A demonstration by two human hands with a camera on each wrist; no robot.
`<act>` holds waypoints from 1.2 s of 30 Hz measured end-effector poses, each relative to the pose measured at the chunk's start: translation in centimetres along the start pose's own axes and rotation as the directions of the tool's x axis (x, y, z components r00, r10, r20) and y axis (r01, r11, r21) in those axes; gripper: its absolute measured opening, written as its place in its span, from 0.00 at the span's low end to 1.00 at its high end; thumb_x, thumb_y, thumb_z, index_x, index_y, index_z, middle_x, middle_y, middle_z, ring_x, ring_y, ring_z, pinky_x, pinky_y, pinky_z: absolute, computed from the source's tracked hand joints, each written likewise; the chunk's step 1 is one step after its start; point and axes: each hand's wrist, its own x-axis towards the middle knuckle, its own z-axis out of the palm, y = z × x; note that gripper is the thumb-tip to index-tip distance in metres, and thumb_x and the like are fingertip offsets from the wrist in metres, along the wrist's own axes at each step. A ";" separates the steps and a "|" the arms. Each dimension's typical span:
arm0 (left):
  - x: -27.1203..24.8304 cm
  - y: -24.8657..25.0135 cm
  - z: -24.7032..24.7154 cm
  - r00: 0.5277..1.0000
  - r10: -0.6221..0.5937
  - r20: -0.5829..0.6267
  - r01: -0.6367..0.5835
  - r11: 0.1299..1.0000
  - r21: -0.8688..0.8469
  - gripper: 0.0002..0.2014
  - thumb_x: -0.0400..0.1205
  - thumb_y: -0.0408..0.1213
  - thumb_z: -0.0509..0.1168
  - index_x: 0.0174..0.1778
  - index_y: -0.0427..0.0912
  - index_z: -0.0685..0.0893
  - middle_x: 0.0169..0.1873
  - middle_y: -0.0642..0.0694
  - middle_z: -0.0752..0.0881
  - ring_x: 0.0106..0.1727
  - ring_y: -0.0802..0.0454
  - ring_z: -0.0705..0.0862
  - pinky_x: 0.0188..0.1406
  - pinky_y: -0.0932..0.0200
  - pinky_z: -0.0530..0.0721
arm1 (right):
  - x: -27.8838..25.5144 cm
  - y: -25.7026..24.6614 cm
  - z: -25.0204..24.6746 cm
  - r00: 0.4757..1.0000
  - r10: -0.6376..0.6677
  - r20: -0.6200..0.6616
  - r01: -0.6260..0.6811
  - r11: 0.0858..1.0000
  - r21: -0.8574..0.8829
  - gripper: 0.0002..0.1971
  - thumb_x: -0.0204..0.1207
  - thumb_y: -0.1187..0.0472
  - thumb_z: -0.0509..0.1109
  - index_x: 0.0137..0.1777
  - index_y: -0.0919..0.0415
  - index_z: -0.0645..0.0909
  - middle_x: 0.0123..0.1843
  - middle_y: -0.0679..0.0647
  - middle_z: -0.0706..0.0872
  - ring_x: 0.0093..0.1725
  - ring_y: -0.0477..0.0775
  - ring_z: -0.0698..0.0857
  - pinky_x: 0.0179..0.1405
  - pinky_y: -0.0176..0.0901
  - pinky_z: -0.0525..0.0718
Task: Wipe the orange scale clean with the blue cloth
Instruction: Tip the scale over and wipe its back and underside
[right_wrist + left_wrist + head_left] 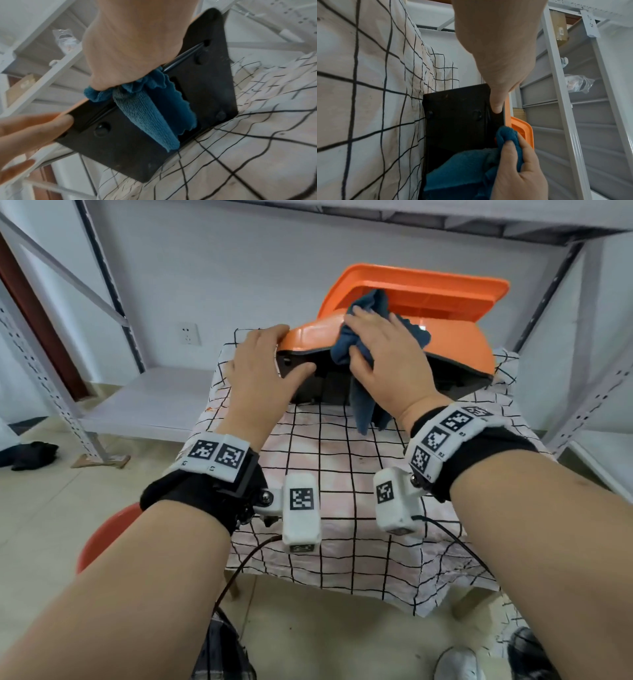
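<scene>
The orange scale (455,344) is tipped up on its far edge at the back of the table, black underside (457,121) facing me and its orange tray (428,285) raised behind. My left hand (263,361) grips its left corner, fingers over the orange top and thumb (496,105) on the black base. My right hand (380,350) holds the blue cloth (346,344) bunched against the scale's upper edge. A tail of the cloth (149,119) hangs down across the underside (205,88). My right fingertips are hidden in the right wrist view.
The scale stands on a small table under a white cloth with black checks (342,467). Grey metal shelving (144,398) runs behind and on both sides. A red stool (102,539) is at lower left, and a dark bundle (30,455) lies on the floor.
</scene>
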 end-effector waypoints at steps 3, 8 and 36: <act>-0.2 0.3 0.3 0.999 -0.024 -0.033 0.027 0.994 0.106 0.31 0.75 0.52 0.69 0.74 0.49 0.72 0.68 0.47 0.74 0.70 0.47 0.70 0.69 0.48 0.63 | -0.7 1.6 -0.8 0.998 0.065 -0.011 -0.066 0.996 -0.062 0.24 0.79 0.59 0.57 0.75 0.61 0.71 0.77 0.58 0.73 0.77 0.57 0.69 0.80 0.50 0.55; -0.4 1.1 0.9 1.000 0.014 -0.022 -0.009 0.976 0.217 0.30 0.79 0.50 0.66 0.78 0.52 0.67 0.75 0.49 0.67 0.75 0.46 0.64 0.72 0.44 0.58 | -2.0 4.4 -2.6 0.984 0.177 -0.036 -0.180 0.976 -0.120 0.23 0.79 0.60 0.58 0.75 0.60 0.71 0.77 0.57 0.73 0.77 0.56 0.70 0.80 0.51 0.56; 0.7 0.4 1.0 0.992 0.055 -0.111 -0.026 0.968 0.250 0.17 0.80 0.46 0.65 0.66 0.53 0.80 0.66 0.54 0.76 0.61 0.53 0.79 0.65 0.49 0.62 | 2.9 -1.4 -1.4 0.977 -0.001 0.212 -0.022 0.994 0.107 0.26 0.78 0.64 0.59 0.78 0.59 0.68 0.80 0.53 0.67 0.80 0.52 0.63 0.79 0.44 0.50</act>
